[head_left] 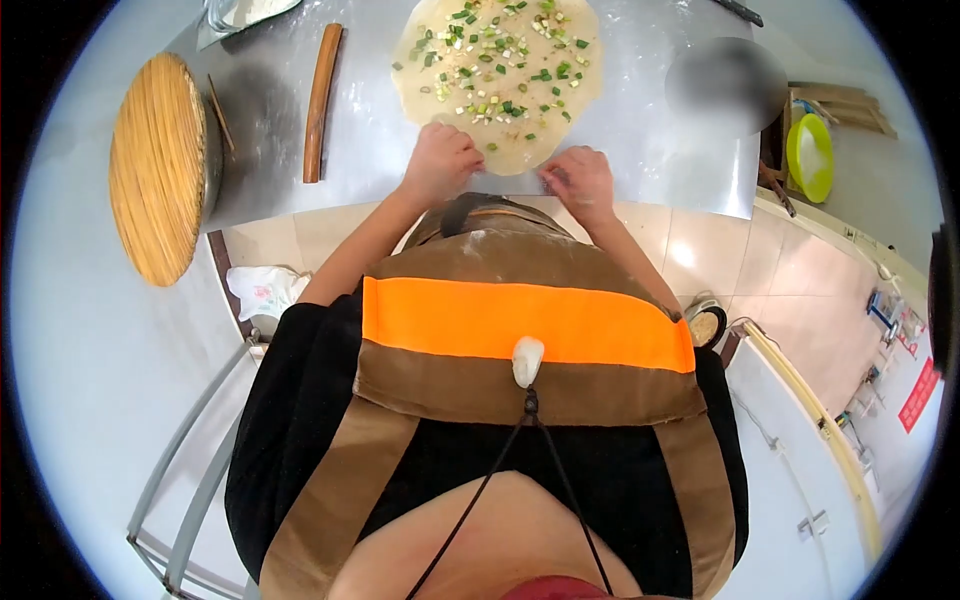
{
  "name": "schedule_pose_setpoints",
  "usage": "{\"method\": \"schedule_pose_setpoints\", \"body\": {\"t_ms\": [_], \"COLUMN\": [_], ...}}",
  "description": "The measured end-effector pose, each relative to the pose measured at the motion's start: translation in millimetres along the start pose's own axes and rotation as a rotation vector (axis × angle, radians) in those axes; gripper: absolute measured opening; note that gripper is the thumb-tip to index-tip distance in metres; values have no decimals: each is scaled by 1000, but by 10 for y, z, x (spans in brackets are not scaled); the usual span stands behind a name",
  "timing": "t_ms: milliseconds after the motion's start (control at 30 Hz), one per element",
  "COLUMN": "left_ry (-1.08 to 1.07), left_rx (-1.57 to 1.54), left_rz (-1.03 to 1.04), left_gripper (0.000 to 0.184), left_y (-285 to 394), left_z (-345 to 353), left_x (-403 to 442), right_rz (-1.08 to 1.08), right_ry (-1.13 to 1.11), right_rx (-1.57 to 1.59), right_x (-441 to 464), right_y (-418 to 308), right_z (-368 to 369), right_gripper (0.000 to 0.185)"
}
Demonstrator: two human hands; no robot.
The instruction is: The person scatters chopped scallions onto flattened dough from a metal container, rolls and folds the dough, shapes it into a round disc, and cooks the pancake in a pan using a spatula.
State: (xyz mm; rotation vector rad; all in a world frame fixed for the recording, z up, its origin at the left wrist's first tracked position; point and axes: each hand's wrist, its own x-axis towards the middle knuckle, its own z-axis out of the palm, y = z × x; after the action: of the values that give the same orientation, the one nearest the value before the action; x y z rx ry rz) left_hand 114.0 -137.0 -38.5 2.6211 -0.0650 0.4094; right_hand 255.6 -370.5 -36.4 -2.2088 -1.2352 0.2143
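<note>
A thin, pale sheet of dough (500, 148) lies on the metal worktop, its upper part scattered with chopped green onion (505, 60). The end nearest my body narrows to a rounded edge. At the left of that edge my left hand (443, 160) is closed, fingers curled and fingertips on the dough's rim. On the opposite side my right hand (582, 183) pinches the near right rim between thumb and fingers. The fingertips of both hands are partly hidden. To the left, a wooden rolling pin (322, 105) lies apart from the dough.
A round woven lid (157, 170) covers a container at the left. The metal worktop (270, 180) ends just in front of my apron (530, 320). A container of white powder (250, 10) stands at the back left, a lime-green basin (810, 158) beyond the right edge.
</note>
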Motion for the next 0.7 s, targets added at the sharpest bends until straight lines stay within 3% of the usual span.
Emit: {"method": "schedule_pose_setpoints", "body": {"t_ms": [33,233,533,700], "left_ry": [12,18,-22,24], "left_rx": [23,40,224,121], "left_rz": [34,69,156,-74], "left_gripper": [12,18,7,8], "left_y": [23,78,120,149], "left_z": [80,273,387,448], "left_x": [-47,-110,-99,-103], "right_rz": [-114,-215,-331,-345], "right_ry": [-64,-116,-131,-71], "right_rx": [-24,-48,-180,-132], "right_x": [20,113,140,146], "right_y": [-36,-78,19,-2], "right_z": [58,211,312,310], "right_gripper": [21,17,9,11]}}
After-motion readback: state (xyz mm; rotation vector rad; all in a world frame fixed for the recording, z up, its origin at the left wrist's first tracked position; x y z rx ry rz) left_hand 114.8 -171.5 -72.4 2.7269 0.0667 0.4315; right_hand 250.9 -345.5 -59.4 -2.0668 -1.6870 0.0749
